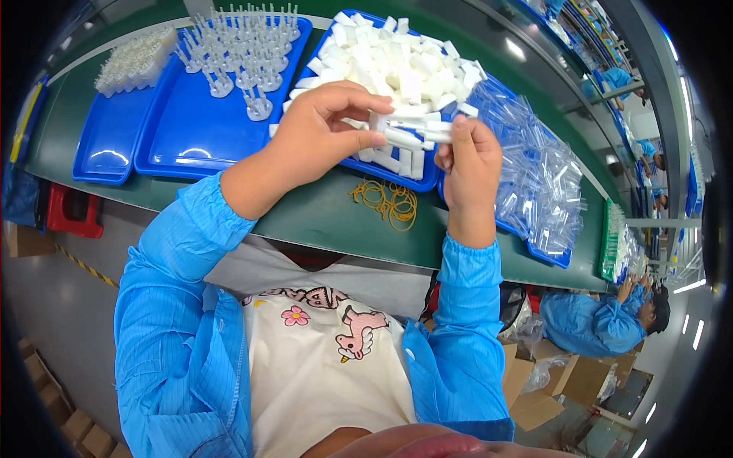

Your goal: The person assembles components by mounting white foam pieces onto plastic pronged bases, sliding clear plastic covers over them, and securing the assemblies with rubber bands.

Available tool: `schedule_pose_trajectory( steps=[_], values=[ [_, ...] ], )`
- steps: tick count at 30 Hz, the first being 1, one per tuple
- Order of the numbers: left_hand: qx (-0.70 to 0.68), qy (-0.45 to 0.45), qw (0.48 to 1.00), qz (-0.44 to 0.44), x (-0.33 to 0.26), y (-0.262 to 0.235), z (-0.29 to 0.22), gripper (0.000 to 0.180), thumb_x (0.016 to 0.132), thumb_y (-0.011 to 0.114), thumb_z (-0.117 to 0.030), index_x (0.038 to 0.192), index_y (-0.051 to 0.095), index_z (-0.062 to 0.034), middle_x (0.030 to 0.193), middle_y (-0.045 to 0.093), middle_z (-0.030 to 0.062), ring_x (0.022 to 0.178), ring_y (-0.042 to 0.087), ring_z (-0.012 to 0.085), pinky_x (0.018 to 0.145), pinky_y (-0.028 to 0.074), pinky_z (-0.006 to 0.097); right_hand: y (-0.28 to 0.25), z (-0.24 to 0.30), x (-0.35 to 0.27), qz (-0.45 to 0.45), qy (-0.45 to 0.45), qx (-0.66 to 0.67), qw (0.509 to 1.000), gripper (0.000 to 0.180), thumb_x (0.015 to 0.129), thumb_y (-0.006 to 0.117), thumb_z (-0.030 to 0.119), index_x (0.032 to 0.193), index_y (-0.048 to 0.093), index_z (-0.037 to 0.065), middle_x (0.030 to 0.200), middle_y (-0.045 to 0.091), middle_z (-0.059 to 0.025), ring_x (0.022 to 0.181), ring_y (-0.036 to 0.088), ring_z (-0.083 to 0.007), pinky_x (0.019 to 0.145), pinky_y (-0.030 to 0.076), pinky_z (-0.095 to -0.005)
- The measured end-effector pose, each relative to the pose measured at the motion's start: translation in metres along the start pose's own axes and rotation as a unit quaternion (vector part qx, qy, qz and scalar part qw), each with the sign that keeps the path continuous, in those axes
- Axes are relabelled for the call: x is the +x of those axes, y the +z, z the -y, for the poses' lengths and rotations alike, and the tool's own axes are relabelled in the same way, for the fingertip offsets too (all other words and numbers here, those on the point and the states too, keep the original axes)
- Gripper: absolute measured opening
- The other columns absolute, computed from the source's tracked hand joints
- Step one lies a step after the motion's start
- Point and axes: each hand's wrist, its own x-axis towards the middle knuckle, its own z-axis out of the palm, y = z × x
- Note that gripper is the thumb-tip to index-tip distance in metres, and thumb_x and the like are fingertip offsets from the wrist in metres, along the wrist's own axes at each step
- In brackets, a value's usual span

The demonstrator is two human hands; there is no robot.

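Note:
My left hand (324, 130) and my right hand (469, 160) meet above the near edge of a blue tray (427, 177) heaped with small white plastic blocks (397, 61). Both hands pinch a short stack of white plastic pieces (412, 130) between their fingertips. The left holds its left end with thumb and forefinger, the right grips its right end. Yellow rubber bands (388, 202) lie on the green table (321, 217) just under the hands.
A blue tray (183, 130) with white pronged parts (244, 46) lies to the left, and a smaller blue tray (107, 145) beyond it. Clear plastic bags (534, 175) fill a tray on the right. Another person in blue (603, 320) sits lower right, near cardboard boxes (573, 378).

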Motion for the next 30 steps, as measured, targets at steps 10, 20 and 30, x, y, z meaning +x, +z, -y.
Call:
schedule_pose_trajectory(
  steps=[10,20,30],
  values=[
    [0.051,-0.007,0.998,0.039,-0.012,0.010,-0.005,0.031,0.077,0.077,-0.001,0.106,0.070,-0.0074,0.115,0.063,0.0075,0.096,0.061,0.0137,0.077,0.056,0.026,0.028,0.004,-0.028,-0.050,0.038,0.030,0.998,0.021,0.098,0.060,0.023,0.088,0.065,0.005,0.074,0.057,0.0032,0.061,0.045,-0.0032,0.052,0.032,-0.0200],
    [0.096,0.022,0.994,0.048,-0.008,0.012,-0.007,0.029,0.080,0.076,-0.006,0.107,0.069,-0.0077,0.118,0.061,0.0077,0.100,0.062,0.0148,0.076,0.057,0.026,0.007,-0.011,-0.016,0.025,-0.046,-0.053,0.997,0.019,0.098,0.058,0.019,0.092,0.065,0.002,0.077,0.054,0.0028,0.062,0.041,-0.0046,0.055,0.031,-0.0209],
    [-0.109,-0.043,0.990,-0.076,-0.011,0.016,-0.001,0.033,0.089,0.063,0.005,0.122,0.057,0.0005,0.131,0.059,0.0137,0.106,0.063,0.0179,0.088,0.052,0.029,-0.122,0.018,-0.016,-0.205,-0.162,-0.700,0.665,0.048,0.088,0.069,0.037,0.124,0.062,0.008,0.131,0.054,-0.0250,0.121,0.051,-0.0422,0.102,0.040,-0.0489]
  ],
)
